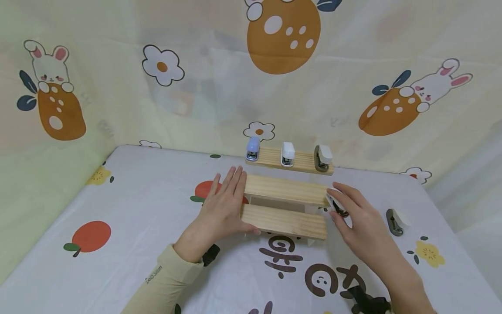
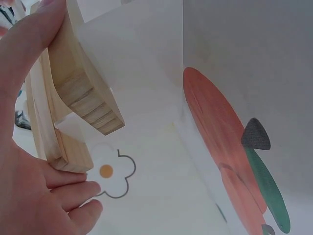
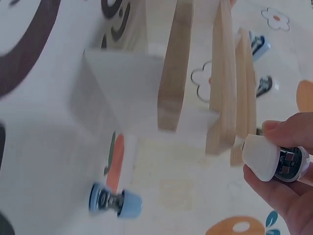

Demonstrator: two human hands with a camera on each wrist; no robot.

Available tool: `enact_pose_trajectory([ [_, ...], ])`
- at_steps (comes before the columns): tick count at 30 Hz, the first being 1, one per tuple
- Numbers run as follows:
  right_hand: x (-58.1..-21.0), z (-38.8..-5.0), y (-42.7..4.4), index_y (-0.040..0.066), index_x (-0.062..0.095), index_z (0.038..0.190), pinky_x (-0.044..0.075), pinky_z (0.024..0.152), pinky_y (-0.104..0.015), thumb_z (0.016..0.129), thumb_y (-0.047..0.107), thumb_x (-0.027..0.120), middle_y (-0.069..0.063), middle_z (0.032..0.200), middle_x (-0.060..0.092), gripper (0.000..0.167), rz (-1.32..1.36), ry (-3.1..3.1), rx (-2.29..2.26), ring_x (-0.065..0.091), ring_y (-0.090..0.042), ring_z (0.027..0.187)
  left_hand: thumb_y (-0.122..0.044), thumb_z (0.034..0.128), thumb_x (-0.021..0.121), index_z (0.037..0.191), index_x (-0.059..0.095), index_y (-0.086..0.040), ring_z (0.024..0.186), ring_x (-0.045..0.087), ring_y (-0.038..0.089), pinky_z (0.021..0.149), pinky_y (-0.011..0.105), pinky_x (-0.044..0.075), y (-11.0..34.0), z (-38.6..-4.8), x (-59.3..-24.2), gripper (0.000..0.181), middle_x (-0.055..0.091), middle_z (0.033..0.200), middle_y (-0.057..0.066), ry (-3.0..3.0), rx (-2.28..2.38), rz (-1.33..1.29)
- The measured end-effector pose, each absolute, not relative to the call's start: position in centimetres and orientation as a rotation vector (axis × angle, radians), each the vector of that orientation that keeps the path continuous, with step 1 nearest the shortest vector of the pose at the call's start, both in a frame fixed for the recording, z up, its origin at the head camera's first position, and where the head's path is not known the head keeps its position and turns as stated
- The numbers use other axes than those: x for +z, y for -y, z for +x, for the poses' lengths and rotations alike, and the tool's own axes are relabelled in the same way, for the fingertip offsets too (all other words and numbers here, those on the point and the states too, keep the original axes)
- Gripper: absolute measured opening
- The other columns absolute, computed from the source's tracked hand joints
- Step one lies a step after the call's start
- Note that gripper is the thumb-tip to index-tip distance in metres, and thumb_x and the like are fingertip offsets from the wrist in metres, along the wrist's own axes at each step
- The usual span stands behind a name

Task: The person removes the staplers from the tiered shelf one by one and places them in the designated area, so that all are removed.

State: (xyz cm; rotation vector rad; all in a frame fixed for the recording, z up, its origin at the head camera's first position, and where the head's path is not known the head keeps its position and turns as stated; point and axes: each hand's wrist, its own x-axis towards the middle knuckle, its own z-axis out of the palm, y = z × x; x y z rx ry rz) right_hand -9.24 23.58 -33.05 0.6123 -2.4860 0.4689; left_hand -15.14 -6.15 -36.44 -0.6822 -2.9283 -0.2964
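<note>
A small white stapler (image 1: 337, 206) is pinched between thumb and fingers of my right hand (image 1: 364, 226), at the right end of the rack's middle plank (image 1: 286, 190). The right wrist view shows the stapler (image 3: 261, 156) tilted in the hand (image 3: 293, 205), beside the plank ends. My left hand (image 1: 221, 213) lies with straight fingers against the rack's left end, its thumb on the front plank (image 1: 284, 221). In the left wrist view the left hand (image 2: 22, 196) touches the plank ends. Neither of these two planks carries a stapler.
On the back plank (image 1: 303, 168) stand a blue stapler (image 1: 252, 149), a white one (image 1: 288, 154) and a grey-and-white one (image 1: 323, 158). Another small stapler (image 1: 396, 222) lies on the patterned cloth (image 1: 149, 244) to the right of my right hand. Printed fabric (image 1: 208, 100) hangs behind.
</note>
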Motion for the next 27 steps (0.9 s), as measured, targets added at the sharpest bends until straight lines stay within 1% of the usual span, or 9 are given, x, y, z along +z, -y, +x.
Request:
enact_pose_trajectory([
  [5, -33.2, -9.0, -25.0, 0.0, 0.062, 0.127, 0.053, 0.071, -0.042, 0.074, -0.009, 0.079, -0.018, 0.133, 0.057, 0.057, 0.546, 2.506, 0.441, 0.062, -0.036, 0.11, -0.077, 0.056, 0.08, 0.158, 0.015, 0.0, 0.156, 0.01, 0.027, 0.126, 0.053, 0.009, 6.1, -15.1, -36.4, 0.143, 0.015, 0.166, 0.014, 2.926, -0.282, -0.685],
  [7, -33.3, -8.9, -25.4, -0.001, 0.062, 0.127, 0.053, 0.069, -0.049, 0.073, -0.008, 0.08, -0.02, 0.133, 0.057, 0.057, 0.53, 2.517, 0.429, 0.063, -0.038, 0.108, -0.077, 0.056, 0.08, 0.158, 0.015, 0.0, 0.156, 0.009, 0.027, 0.126, 0.052, 0.008, 6.1, -15.1, -36.4, 0.143, 0.015, 0.166, 0.014, 2.926, -0.281, -0.684],
  [9, -33.4, -8.9, -25.8, -0.002, 0.062, 0.126, 0.053, 0.068, -0.05, 0.073, -0.008, 0.08, -0.021, 0.132, 0.057, 0.056, 0.525, 2.522, 0.419, 0.063, -0.038, 0.106, -0.077, 0.056, 0.08, 0.158, 0.015, 0.0, 0.156, 0.009, 0.027, 0.126, 0.052, 0.008, 6.1, -15.1, -36.4, 0.143, 0.015, 0.166, 0.014, 2.926, -0.286, -0.684],
  [12, -33.7, -8.8, -26.2, -0.003, 0.062, 0.126, 0.053, 0.072, -0.054, 0.074, -0.007, 0.079, -0.022, 0.131, 0.057, 0.055, 0.514, 2.547, 0.425, 0.062, -0.041, 0.106, -0.076, 0.0563, 0.08, 0.158, 0.015, 0.001, 0.156, 0.009, 0.027, 0.126, 0.052, 0.008, 6.1, -15.1, -36.4, 0.143, 0.015, 0.166, 0.014, 2.928, -0.295, -0.685],
  [17, -34.3, -8.6, -26.6, -0.002, 0.06, 0.127, 0.049, 0.079, -0.061, 0.077, -0.004, 0.078, -0.024, 0.131, 0.055, 0.054, 0.471, 2.639, 0.437, 0.059, -0.044, 0.11, -0.077, 0.0561, 0.08, 0.157, 0.015, 0.001, 0.156, 0.009, 0.027, 0.126, 0.053, 0.01, 6.2, -15.1, -36.5, 0.143, 0.015, 0.166, 0.014, 2.928, -0.296, -0.683],
  [22, -35.0, -8.5, -26.9, -0.004, 0.062, 0.124, 0.052, 0.08, -0.059, 0.076, -0.002, 0.08, -0.024, 0.125, 0.058, 0.051, 0.483, 2.681, 0.393, 0.06, -0.042, 0.108, -0.077, 0.0558, 0.08, 0.157, 0.015, 0.001, 0.156, 0.01, 0.027, 0.125, 0.053, 0.01, 6.2, -15.1, -36.4, 0.143, 0.015, 0.166, 0.014, 2.929, -0.292, -0.681],
  [27, -35.6, -8.4, -27.0, -0.005, 0.063, 0.121, 0.055, 0.083, -0.056, 0.077, 0.0, 0.08, -0.024, 0.122, 0.059, 0.048, 0.479, 2.779, 0.375, 0.062, -0.042, 0.107, -0.077, 0.0559, 0.08, 0.158, 0.014, 0.0, 0.156, 0.008, 0.027, 0.126, 0.052, 0.007, 6.1, -15.1, -36.4, 0.144, 0.014, 0.167, 0.014, 2.94, -0.3, -0.679],
])
